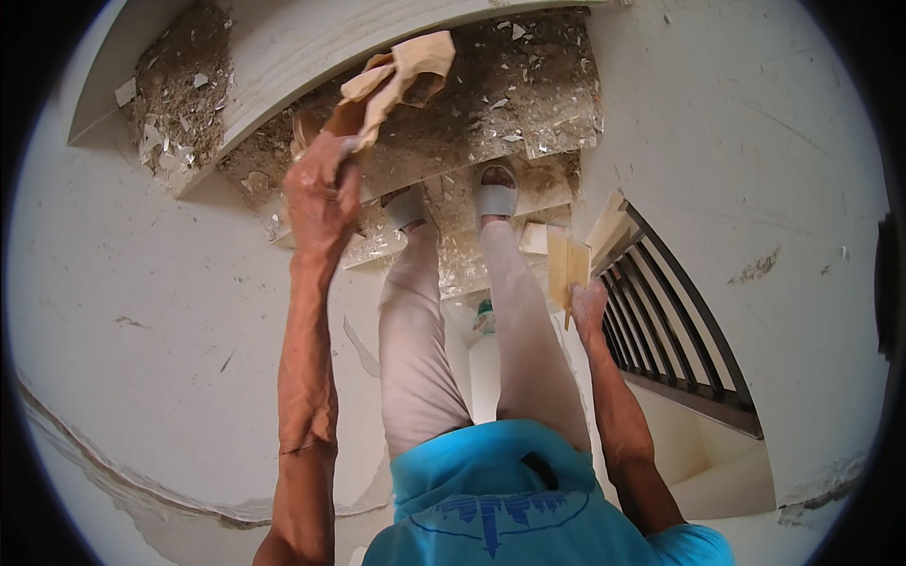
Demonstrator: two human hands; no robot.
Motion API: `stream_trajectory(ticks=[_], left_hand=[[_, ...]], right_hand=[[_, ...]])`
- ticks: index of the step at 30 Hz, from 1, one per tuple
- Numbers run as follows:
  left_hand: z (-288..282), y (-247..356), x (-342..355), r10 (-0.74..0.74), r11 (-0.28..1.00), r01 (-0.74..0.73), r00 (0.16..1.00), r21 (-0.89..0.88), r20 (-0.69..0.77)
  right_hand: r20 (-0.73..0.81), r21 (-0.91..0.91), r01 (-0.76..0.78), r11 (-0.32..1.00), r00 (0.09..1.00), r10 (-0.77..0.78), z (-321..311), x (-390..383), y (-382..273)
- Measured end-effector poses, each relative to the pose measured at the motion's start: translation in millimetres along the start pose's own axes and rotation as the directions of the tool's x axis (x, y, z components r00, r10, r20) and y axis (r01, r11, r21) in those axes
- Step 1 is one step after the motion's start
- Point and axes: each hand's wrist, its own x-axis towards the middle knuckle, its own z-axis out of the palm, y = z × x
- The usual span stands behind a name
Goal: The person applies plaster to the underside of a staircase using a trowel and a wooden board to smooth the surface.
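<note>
My left hand is raised at the upper middle, closed around a crumpled tan piece, perhaps paper or cloth, slightly blurred, above the dirty stair tread. My right hand grips a flat, pale yellow board-like tool at the right of my legs. My sandalled feet rest on steps strewn with dust and white flakes.
A curved pale edge borders the debris-covered steps. A dark metal railing descends on the right beside a lower stairwell. Scuffed white walls flank the stairs. A small green object lies below, between my legs.
</note>
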Motion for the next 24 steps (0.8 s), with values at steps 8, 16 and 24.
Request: stream_trajectory(ticks=[8, 16, 24], left_hand=[[-46.4, -74.2, -19.8, -0.365, 0.931, 0.363, 0.923, -0.039, -0.122], [-3.3, -62.3, -48.8, -0.289, 0.897, 0.371, 0.903, 0.240, -0.316], [153.0, -30.4, -117.5, -0.576, 0.792, 0.604, 0.788, -0.090, 0.218]], right_hand=[[-0.219, -0.071, 0.116, 0.991, 0.967, -0.129, -16.8, 55.6, -78.4], [-0.463, -0.087, 0.124, 0.989, 0.874, -0.150, -7.2, 131.7, -116.9], [-0.405, -0.078, 0.114, 0.990, 0.904, -0.136, 4.3, 144.5, -128.2]])
